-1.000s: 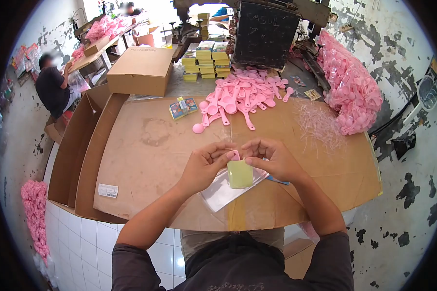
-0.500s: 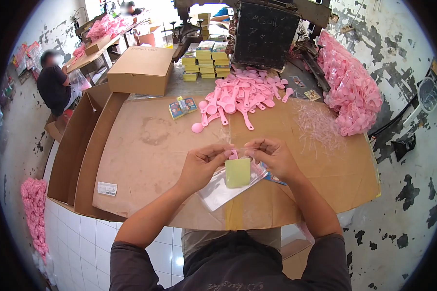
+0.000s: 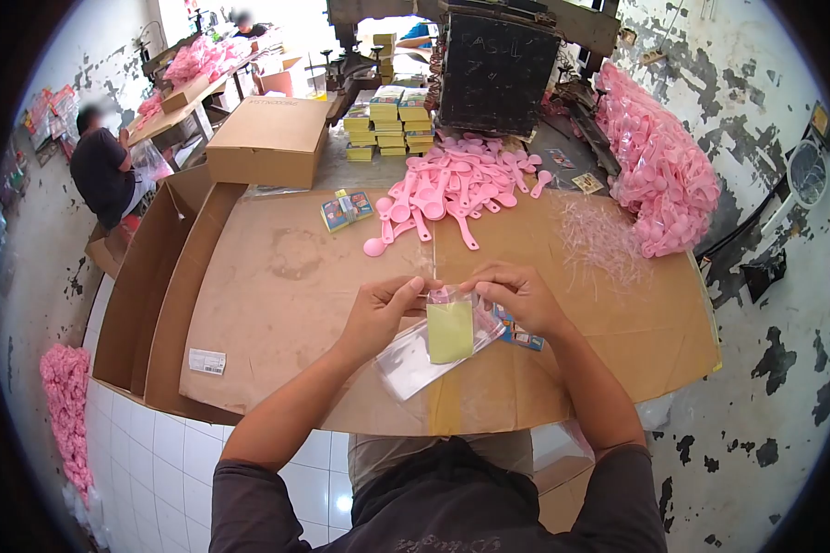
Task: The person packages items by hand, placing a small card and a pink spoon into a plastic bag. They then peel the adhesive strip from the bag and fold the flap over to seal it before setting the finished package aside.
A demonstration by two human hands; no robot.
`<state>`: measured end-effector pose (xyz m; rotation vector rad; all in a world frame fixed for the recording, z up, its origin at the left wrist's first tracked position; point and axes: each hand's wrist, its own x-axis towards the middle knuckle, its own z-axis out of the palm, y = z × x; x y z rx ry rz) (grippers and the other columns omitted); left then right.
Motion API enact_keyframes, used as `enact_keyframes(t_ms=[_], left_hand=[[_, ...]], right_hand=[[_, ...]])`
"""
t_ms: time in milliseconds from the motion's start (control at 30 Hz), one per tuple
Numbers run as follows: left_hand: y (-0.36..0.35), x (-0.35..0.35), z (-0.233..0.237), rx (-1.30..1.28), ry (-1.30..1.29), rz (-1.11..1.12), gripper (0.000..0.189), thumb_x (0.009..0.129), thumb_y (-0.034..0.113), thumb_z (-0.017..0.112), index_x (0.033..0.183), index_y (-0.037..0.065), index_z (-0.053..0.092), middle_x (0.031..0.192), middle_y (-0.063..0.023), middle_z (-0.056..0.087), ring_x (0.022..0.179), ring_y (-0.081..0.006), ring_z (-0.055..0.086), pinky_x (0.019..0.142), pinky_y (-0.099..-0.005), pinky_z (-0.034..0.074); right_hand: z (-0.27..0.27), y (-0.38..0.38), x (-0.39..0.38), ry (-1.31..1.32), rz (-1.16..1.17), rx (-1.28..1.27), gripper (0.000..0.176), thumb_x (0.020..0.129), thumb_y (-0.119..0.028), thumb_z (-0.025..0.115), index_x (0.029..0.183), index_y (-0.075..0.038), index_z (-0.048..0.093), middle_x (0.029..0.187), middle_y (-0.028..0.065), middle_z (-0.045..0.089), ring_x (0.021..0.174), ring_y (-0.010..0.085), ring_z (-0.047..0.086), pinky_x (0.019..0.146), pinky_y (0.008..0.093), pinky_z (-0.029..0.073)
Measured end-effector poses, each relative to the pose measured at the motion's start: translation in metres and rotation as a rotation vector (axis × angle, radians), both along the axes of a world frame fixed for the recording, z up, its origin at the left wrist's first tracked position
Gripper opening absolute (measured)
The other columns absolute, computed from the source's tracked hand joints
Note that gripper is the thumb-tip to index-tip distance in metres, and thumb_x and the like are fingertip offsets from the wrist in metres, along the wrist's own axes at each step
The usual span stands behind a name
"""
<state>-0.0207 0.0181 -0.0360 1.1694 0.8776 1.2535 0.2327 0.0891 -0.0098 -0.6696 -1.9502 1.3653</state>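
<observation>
A clear plastic bag with a yellow-green card (image 3: 450,334) inside hangs between my two hands, with a bit of pink at its top. My left hand (image 3: 387,309) pinches the bag's upper left corner. The upper right corner is held between the fingertips of my right hand (image 3: 516,297). Beneath the bag, a stack of clear plastic bags (image 3: 404,365) lies on the cardboard sheet (image 3: 286,313). Blue printed cards (image 3: 523,338) lie partly under my right hand. Farther up is a heap of pink spoons (image 3: 443,189), and left of it sits a banded bundle of cards (image 3: 346,211).
A closed carton (image 3: 267,129) and stacked card bundles (image 3: 389,120) stand at the back, beside a black metal block (image 3: 495,74). Bagged pink spoons (image 3: 659,161) pile up at right, near plastic strips (image 3: 599,241). A person (image 3: 103,170) sits at far left.
The bag has come down slightly over the pink piece, which now shows less. My left thumb has lifted a little, and more of the blue cards shows beside my right hand.
</observation>
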Motion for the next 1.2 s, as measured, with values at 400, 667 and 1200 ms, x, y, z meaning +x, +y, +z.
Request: enact_keyframes(t_ms=[400, 667, 1200], left_hand=[[0.001, 0.005, 0.0, -0.007, 0.146, -0.05, 0.029, 0.101, 0.009, 0.066, 0.127, -0.003, 0.067, 0.115, -0.0107, 0.074, 0.101, -0.0133, 0.07, 0.09, -0.0291, 0.059], [0.0, 0.007, 0.002, 0.003, 0.176, -0.044, 0.03, 0.101, 0.008, 0.065, 0.129, -0.002, 0.067, 0.116, -0.0097, 0.073, 0.103, -0.0123, 0.069, 0.091, -0.0283, 0.059], [0.001, 0.007, 0.007, 0.11, 0.254, -0.028, 0.033, 0.1, 0.009, 0.067, 0.131, -0.004, 0.063, 0.115, -0.0109, 0.072, 0.099, -0.0132, 0.07, 0.088, -0.0272, 0.058]], right_hand=[[-0.011, 0.004, 0.004, -0.022, 0.004, -0.083, 0.016, 0.096, -0.002, 0.069, 0.111, 0.002, 0.073, 0.104, 0.0044, 0.069, 0.096, 0.0104, 0.067, 0.084, 0.026, 0.055], [-0.018, 0.007, 0.003, 0.059, 0.044, -0.202, 0.029, 0.099, -0.003, 0.065, 0.127, 0.002, 0.061, 0.11, 0.0069, 0.07, 0.1, 0.0116, 0.067, 0.089, 0.028, 0.054], [-0.021, 0.006, 0.0, 0.013, 0.124, -0.292, 0.046, 0.093, -0.003, 0.073, 0.136, 0.002, 0.056, 0.114, 0.0093, 0.07, 0.1, 0.0129, 0.068, 0.086, 0.0296, 0.056]])
